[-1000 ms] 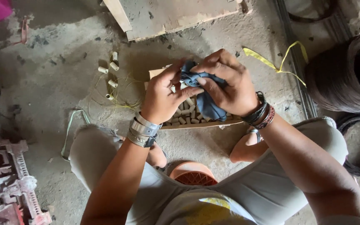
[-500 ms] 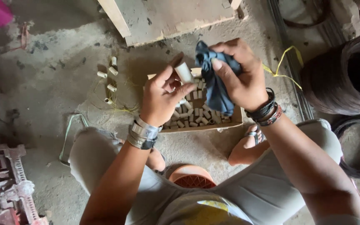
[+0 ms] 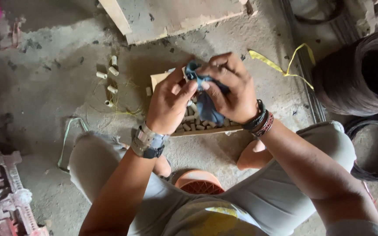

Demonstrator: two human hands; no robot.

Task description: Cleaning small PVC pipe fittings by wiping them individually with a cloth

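Rag (image 3: 204, 107), blue, sits bunched between my hands above the box (image 3: 162, 78), at frame centre. Right hand (image 3: 230, 89) is closed around the rag's upper folds; left hand (image 3: 169, 102) curls against it from 9 o'clock, fingers pinching cloth, probably around a tube I cannot see. Box below holds pale tubes (image 3: 193, 120), close for reach. Loose tubes (image 3: 108, 76) lie at 10 o'clock; wire coil (image 3: 355, 83) at 2 o'clock.
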